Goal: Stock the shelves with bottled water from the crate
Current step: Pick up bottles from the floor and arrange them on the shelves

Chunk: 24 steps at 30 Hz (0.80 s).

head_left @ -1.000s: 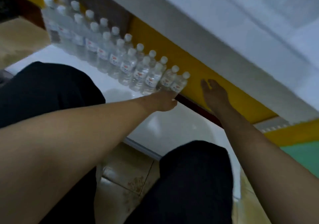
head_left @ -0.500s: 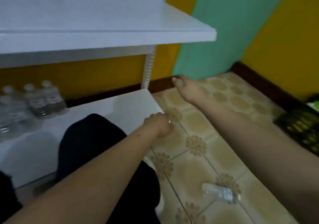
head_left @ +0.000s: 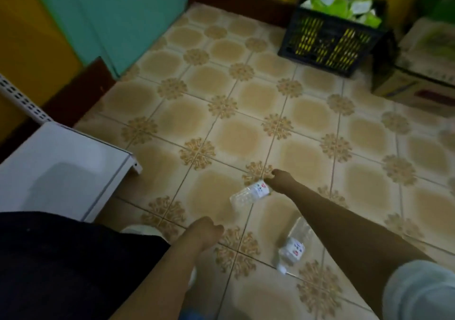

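A clear water bottle (head_left: 247, 196) with a white label lies on the tiled floor in the middle of the view. My right hand (head_left: 277, 180) reaches down to its neck end, and its curled fingers grip the bottle there, hiding the cap. A second water bottle (head_left: 293, 245) lies nearer to me, cap toward me, partly under my right forearm. My left hand (head_left: 205, 231) hovers low over the floor to the left of both bottles, fingers loosely curled and holding nothing. The white bottom shelf (head_left: 61, 167) sits at the left.
A black plastic crate (head_left: 327, 41) holding green packets stands at the far wall. A cardboard box (head_left: 418, 78) sits to its right. My knee in dark trousers (head_left: 61, 258) fills the lower left. A perforated white shelf upright (head_left: 22, 98) rises at the left edge.
My view has swung right and down from the shelf to the floor. My right hand has dropped onto the lying bottle. My left hand has left the shelf and hangs over the tiles.
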Motion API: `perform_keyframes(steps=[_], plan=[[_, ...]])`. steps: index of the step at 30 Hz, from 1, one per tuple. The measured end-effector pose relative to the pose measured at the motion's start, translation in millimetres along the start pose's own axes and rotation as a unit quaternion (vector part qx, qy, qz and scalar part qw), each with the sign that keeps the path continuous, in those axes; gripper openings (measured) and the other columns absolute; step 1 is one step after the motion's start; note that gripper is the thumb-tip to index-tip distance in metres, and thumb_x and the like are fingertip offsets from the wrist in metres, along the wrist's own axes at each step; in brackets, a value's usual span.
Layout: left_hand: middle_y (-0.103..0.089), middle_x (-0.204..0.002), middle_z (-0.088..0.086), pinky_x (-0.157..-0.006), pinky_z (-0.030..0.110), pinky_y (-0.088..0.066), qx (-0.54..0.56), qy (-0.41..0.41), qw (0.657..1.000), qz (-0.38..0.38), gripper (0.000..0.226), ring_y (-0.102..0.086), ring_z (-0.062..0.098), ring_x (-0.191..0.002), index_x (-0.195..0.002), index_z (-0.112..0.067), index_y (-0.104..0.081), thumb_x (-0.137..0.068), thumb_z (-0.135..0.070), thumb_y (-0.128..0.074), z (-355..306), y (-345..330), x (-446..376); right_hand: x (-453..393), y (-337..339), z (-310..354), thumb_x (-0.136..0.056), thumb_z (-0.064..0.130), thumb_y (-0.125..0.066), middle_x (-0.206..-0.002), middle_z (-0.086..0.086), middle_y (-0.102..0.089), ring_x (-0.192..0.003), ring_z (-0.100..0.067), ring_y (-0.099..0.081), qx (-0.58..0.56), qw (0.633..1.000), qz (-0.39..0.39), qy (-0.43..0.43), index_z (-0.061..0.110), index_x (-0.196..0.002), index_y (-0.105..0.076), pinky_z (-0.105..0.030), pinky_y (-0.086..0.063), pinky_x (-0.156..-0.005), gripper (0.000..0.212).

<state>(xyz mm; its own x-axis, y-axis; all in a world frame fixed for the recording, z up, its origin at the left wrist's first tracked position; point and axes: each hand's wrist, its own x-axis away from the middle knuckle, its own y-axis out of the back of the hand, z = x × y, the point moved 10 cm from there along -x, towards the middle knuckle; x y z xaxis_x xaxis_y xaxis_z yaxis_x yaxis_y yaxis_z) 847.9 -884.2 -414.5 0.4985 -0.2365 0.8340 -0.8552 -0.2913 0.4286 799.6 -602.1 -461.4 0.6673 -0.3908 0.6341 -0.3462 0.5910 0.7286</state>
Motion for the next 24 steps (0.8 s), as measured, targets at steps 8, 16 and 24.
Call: perform_keyframes(steps=[8,16,24], plan=[[-0.053,-0.134,0.013,-0.097,0.029,-0.043,0.075,0.072,0.994,-0.033,0.042,-0.053,0.028,-0.119,-0.133,-0.008,-0.050,-0.098,-0.032,-0.046,43,0,-40,-51,-113,-51,-0.090,0.039,-0.066,-0.138,-0.017,-0.046,-0.116,-0.033,-0.052,-0.373,0.907,0.014,-0.195,0.004,-0.142,-0.039,-0.041,-0.052,-0.085,0.068],[-0.060,-0.127,0.011,-0.095,0.031,-0.048,0.131,0.072,0.986,-0.070,0.041,-0.058,0.027,-0.113,-0.134,-0.013,-0.052,-0.096,-0.027,-0.049,55,-4,-64,-130,-200,-66,-0.064,0.050,-0.083,-0.120,-0.007,-0.058,-0.098,-0.025,-0.062,-0.517,0.814,0.049,-0.262,0.012,-0.126,-0.051,-0.035,-0.053,-0.063,0.079],[-0.062,-0.124,0.009,-0.088,0.028,-0.046,0.157,0.080,0.981,-0.077,0.041,-0.059,0.025,-0.109,-0.134,-0.015,-0.051,-0.095,-0.028,-0.051,59,2,-76,-66,-188,-20,-0.086,0.011,-0.070,-0.115,-0.020,-0.062,-0.101,-0.034,-0.064,-0.628,0.739,0.106,-0.222,-0.002,-0.133,-0.046,-0.049,-0.053,-0.092,0.054]])
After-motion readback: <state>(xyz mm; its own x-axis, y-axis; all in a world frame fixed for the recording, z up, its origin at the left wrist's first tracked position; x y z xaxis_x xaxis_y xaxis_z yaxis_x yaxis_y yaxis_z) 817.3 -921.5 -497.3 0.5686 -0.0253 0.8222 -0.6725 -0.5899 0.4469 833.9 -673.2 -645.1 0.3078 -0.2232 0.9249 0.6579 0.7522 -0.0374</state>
